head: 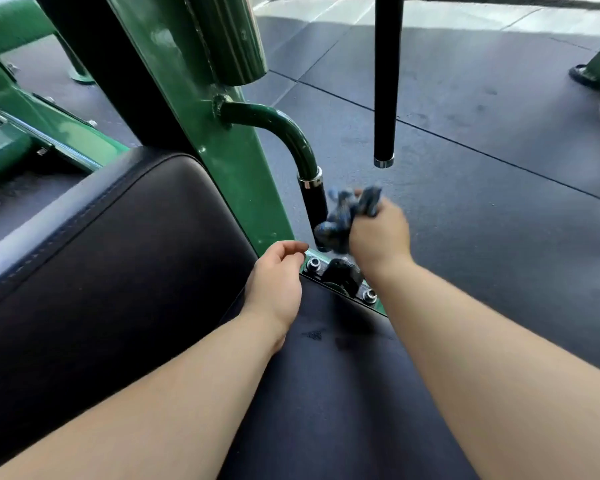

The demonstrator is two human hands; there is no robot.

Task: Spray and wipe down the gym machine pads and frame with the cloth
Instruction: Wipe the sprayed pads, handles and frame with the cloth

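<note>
My right hand [378,237] grips a crumpled dark blue cloth [343,216], which is bunched against the black grip [314,202] of a curved green handle [284,129]. Motion blurs the cloth. That handle juts from the green upright frame post [222,140]. Over the gap between the two black pads hovers my left hand [274,282], fingers loosely curled and holding nothing. The back pad [101,254] fills the left; the seat pad [326,375] lies under my forearms. No spray bottle is in view.
A black bar [385,81] with a chrome end hangs down to the right of the handle. A bolted green bracket with a black knob [342,275] sits between my hands. Dark rubber floor tiles [499,150] spread to the right. More green frame [32,116] lies at left.
</note>
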